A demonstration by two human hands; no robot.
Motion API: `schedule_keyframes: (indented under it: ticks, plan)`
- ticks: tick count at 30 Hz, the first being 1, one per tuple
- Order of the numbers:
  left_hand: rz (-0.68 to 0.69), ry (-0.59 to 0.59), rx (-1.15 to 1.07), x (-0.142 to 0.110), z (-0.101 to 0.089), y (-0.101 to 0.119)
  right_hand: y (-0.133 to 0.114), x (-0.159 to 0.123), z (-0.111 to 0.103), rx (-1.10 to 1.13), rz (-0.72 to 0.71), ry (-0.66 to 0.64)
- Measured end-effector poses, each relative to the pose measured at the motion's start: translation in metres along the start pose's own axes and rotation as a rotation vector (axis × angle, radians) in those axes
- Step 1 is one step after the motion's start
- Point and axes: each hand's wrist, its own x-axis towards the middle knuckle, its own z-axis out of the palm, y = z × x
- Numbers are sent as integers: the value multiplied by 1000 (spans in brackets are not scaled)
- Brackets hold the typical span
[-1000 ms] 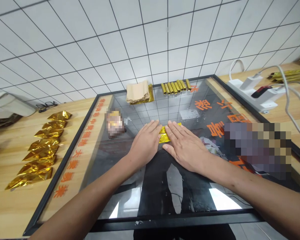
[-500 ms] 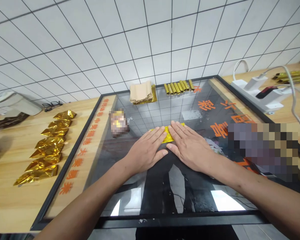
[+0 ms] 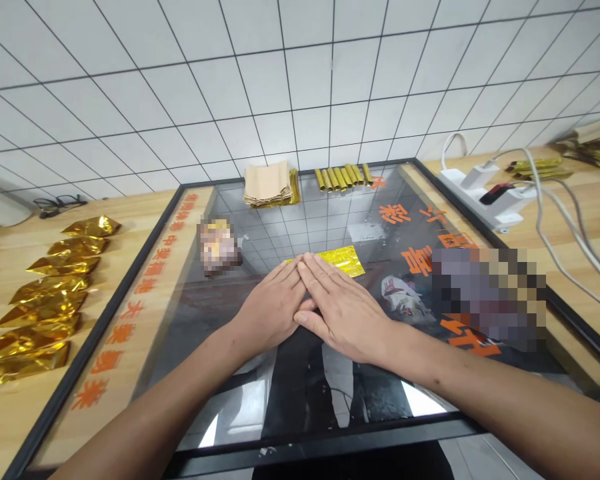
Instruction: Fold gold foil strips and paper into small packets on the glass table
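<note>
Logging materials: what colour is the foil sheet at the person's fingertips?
The foil sheet is shiny gold, best seen in the head view.

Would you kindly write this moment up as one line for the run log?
left hand: flat on glass, touching right | right hand: fingertips at gold foil

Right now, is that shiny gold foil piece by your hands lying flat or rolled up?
Lying flat: the gold foil piece shows its wide face on the glass tabletop, with no roll in it, and the right hand touches its near edge.
</note>
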Motion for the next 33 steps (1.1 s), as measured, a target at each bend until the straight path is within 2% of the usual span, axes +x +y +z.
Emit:
schedule_keyframes:
  ticks: [4, 14, 26, 33]
  plan:
    - [-6, -8, 35, -1, 0, 1, 9, -1, 6, -43, 43, 0]
    - [-2, -18, 108, -2, -4, 2, 19, -1, -1, -129, 105, -58]
    - [-43, -63, 173, -6, -13, 9, 24, -3, 1, -188, 90, -26]
    - [-44, -48, 197, -8, -14, 9, 30, -4, 1, -270, 158, -7]
